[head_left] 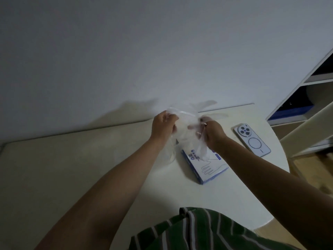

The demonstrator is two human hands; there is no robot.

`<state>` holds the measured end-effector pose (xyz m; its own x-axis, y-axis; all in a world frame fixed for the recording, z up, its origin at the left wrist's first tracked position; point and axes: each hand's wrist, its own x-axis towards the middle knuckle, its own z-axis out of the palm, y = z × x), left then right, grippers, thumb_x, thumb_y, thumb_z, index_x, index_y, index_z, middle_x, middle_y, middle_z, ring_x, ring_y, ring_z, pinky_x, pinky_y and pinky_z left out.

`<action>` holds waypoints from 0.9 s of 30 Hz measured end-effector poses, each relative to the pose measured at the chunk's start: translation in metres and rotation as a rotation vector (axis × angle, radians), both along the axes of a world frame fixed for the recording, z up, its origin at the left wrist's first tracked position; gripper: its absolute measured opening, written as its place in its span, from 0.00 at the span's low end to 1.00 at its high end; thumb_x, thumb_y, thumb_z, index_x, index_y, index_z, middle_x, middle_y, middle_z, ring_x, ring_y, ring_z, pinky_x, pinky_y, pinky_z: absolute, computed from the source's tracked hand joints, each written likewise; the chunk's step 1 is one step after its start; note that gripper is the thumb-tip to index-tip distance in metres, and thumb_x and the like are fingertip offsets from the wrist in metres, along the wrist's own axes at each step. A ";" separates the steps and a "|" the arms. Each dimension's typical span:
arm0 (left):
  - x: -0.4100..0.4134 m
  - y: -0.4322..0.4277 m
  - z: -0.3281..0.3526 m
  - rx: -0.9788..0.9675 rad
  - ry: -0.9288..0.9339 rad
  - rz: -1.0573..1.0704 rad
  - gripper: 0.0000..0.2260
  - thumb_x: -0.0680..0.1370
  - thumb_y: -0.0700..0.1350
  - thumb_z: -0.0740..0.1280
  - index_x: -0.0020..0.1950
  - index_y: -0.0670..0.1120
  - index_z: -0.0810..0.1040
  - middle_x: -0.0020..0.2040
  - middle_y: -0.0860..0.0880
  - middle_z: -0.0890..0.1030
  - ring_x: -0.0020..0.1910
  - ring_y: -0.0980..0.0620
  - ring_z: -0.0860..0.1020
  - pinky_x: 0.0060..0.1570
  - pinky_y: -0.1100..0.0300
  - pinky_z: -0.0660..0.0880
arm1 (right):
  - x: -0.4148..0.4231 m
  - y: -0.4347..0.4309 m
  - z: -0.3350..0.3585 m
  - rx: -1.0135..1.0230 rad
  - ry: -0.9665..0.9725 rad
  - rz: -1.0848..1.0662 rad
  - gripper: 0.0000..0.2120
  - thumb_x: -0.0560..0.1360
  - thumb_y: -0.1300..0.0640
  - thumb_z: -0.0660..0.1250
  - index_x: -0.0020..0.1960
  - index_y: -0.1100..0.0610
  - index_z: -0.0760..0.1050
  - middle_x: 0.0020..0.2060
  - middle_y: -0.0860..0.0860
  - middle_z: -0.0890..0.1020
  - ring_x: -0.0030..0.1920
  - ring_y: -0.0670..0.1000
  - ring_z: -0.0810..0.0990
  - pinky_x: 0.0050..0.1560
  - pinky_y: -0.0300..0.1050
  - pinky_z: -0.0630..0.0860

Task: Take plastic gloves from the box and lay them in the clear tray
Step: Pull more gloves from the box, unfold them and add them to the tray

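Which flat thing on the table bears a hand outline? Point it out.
The blue-edged box, below the held gloves; the phone to its right shows camera lenses and a ring.

Left grip [163, 127] and right grip [213, 132] raised, fingers pinched, arms outstretched.

desk [90, 168] across lower frame; box [209, 170] on it, right of centre; phone [252, 141] on desk, right of box; shelf [306, 82] at right edge; glove [187, 136] above box.
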<state>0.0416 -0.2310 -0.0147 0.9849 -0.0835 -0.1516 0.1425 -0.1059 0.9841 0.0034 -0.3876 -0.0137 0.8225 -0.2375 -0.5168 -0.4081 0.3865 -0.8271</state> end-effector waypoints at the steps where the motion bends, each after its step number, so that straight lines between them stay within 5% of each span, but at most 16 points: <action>1: 0.002 0.011 -0.001 0.054 -0.007 0.025 0.08 0.70 0.45 0.66 0.39 0.40 0.76 0.22 0.50 0.72 0.21 0.53 0.69 0.27 0.62 0.67 | 0.002 0.006 -0.002 -0.015 0.006 0.017 0.11 0.80 0.65 0.51 0.56 0.63 0.71 0.34 0.60 0.84 0.32 0.55 0.75 0.33 0.43 0.67; 5: 0.005 0.061 -0.013 0.320 -0.050 0.192 0.13 0.70 0.52 0.63 0.39 0.42 0.78 0.32 0.48 0.78 0.35 0.43 0.77 0.37 0.50 0.74 | 0.003 0.039 0.002 0.078 -0.052 0.161 0.28 0.82 0.39 0.47 0.56 0.60 0.74 0.40 0.61 0.84 0.34 0.55 0.81 0.36 0.44 0.75; 8: 0.003 0.099 -0.026 0.556 -0.093 0.263 0.13 0.78 0.49 0.62 0.44 0.40 0.80 0.42 0.42 0.82 0.45 0.42 0.79 0.44 0.53 0.72 | 0.009 0.056 0.006 0.084 -0.073 0.288 0.33 0.77 0.31 0.48 0.62 0.58 0.71 0.51 0.63 0.83 0.42 0.57 0.82 0.44 0.48 0.77; 12: -0.011 0.133 -0.038 0.840 -0.109 0.293 0.14 0.82 0.47 0.56 0.43 0.39 0.72 0.39 0.40 0.78 0.42 0.40 0.77 0.39 0.52 0.69 | 0.022 0.075 -0.002 -0.211 -0.091 0.324 0.34 0.74 0.41 0.67 0.71 0.58 0.62 0.61 0.59 0.77 0.56 0.56 0.79 0.53 0.50 0.77; 14: -0.019 0.144 -0.042 0.911 -0.099 0.270 0.12 0.83 0.47 0.53 0.45 0.41 0.68 0.37 0.42 0.77 0.39 0.39 0.78 0.37 0.51 0.73 | 0.025 0.090 -0.002 -0.422 -0.189 0.189 0.27 0.76 0.52 0.69 0.70 0.57 0.64 0.61 0.55 0.76 0.57 0.53 0.77 0.58 0.48 0.76; 17: -0.026 0.150 -0.046 0.995 -0.092 0.226 0.12 0.84 0.46 0.51 0.51 0.40 0.70 0.41 0.40 0.80 0.40 0.39 0.80 0.39 0.51 0.75 | 0.025 0.112 0.009 -0.664 -0.505 0.108 0.15 0.75 0.62 0.66 0.61 0.55 0.72 0.54 0.52 0.78 0.50 0.49 0.77 0.48 0.39 0.75; 19: -0.027 0.149 -0.047 1.046 -0.070 0.191 0.12 0.84 0.45 0.50 0.55 0.40 0.69 0.44 0.39 0.81 0.43 0.39 0.80 0.39 0.51 0.72 | 0.025 0.128 0.013 -0.740 -0.650 0.274 0.09 0.74 0.66 0.63 0.51 0.57 0.77 0.46 0.53 0.81 0.42 0.50 0.78 0.42 0.40 0.74; 21: -0.028 0.146 -0.048 1.085 -0.045 0.150 0.11 0.84 0.44 0.50 0.57 0.40 0.69 0.46 0.40 0.81 0.44 0.40 0.80 0.39 0.52 0.72 | 0.023 0.142 0.009 -0.757 -0.597 0.575 0.08 0.76 0.66 0.63 0.49 0.56 0.79 0.41 0.51 0.82 0.39 0.47 0.79 0.42 0.40 0.76; 27: -0.029 0.147 -0.051 1.172 0.071 -0.025 0.11 0.82 0.38 0.53 0.63 0.40 0.66 0.51 0.40 0.80 0.48 0.41 0.80 0.39 0.53 0.71 | 0.018 0.151 -0.054 -1.086 -0.115 1.252 0.22 0.78 0.58 0.66 0.71 0.53 0.68 0.63 0.56 0.76 0.59 0.53 0.77 0.61 0.45 0.72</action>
